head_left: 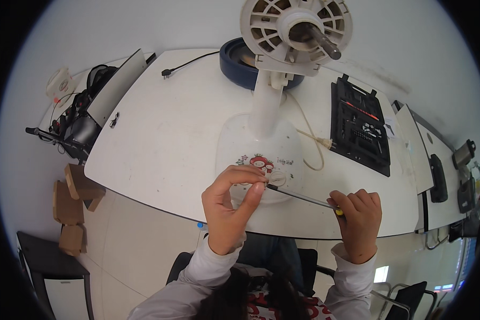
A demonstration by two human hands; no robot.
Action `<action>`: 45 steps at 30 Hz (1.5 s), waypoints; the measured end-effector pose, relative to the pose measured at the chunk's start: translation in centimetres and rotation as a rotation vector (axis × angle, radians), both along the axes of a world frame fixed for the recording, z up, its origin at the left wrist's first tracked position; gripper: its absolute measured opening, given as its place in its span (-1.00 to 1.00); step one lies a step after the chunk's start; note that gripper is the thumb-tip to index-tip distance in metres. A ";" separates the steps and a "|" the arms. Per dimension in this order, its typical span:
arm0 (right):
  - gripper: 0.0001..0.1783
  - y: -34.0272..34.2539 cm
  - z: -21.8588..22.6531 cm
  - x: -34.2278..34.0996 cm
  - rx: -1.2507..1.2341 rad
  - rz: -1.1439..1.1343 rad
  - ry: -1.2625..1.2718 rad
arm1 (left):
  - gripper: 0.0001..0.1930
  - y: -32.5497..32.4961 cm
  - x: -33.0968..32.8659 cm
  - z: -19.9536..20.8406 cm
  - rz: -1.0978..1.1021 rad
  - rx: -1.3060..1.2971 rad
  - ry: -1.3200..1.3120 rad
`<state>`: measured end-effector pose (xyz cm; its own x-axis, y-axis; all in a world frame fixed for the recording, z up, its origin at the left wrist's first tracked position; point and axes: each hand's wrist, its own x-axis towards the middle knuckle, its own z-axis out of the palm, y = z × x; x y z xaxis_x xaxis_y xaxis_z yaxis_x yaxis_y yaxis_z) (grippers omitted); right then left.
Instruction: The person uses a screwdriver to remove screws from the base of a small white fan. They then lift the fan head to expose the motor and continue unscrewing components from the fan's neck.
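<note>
A white electric fan without blades or grille stands on the table. Its motor housing [296, 29] with a bare metal shaft tops a short neck [265, 101], and the base [234, 141] carries a red cartoon print. My right hand [360, 221] is closed round the yellow handle of a long screwdriver [304, 197], whose shaft points left over the front of the base. At its dark tip, the thumb and forefinger of my left hand [226, 205] pinch together. Whatever they hold there is too small to name.
An open black tool case [361, 125] lies on the right of the table [154, 138]. Behind the fan sits a dark blue round container [234, 69]. A black plug [167, 72] and a pale plug [324, 143] rest with their cords nearby. Cardboard boxes [69, 202] stand on the floor at left.
</note>
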<state>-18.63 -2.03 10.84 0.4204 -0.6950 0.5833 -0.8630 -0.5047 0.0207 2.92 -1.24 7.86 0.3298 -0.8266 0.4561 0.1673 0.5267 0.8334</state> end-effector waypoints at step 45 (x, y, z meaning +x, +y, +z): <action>-0.67 -0.5 1.2 3.6 0.184 0.169 -0.030 | -0.84 -0.3 -0.4 0.0 -0.373 0.117 0.250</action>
<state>-15.06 -2.57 12.00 0.5239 -0.7118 0.4679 -0.7649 -0.6348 -0.1092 2.47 -1.53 7.85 0.0884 -0.9507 0.2972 0.5310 0.2974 0.7935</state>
